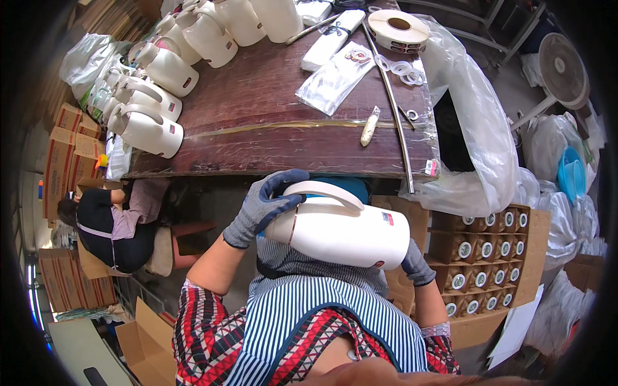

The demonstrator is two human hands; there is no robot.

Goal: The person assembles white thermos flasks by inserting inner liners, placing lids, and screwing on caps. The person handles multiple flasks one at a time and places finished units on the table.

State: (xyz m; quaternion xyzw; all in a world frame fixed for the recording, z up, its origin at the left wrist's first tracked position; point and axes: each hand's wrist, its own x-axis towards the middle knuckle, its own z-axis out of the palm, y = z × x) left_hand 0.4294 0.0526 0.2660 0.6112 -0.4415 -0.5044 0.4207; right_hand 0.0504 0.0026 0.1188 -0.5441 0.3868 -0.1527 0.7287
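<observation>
A white thermos jug (344, 235) with a curved handle lies sideways between my hands, in front of my striped apron and below the table's near edge. My left hand (262, 209), in a grey and blue work glove, is closed round the jug's top end beside the handle. At the base end, my right hand (417, 265), gloved alike, supports the jug; most of its fingers are hidden behind it. A small dark and red label shows on the jug's side. Similar white jugs (151, 132) stand in rows on the table's left.
On the brown table (257, 103) lie a label roll (398, 31), plastic sleeves (336, 78), a long metal rod (393, 106) and white rings (407, 72). A partitioned carton (476, 270) sits at right, a fan (561, 71) beyond. A person (119, 225) bends over cartons at left.
</observation>
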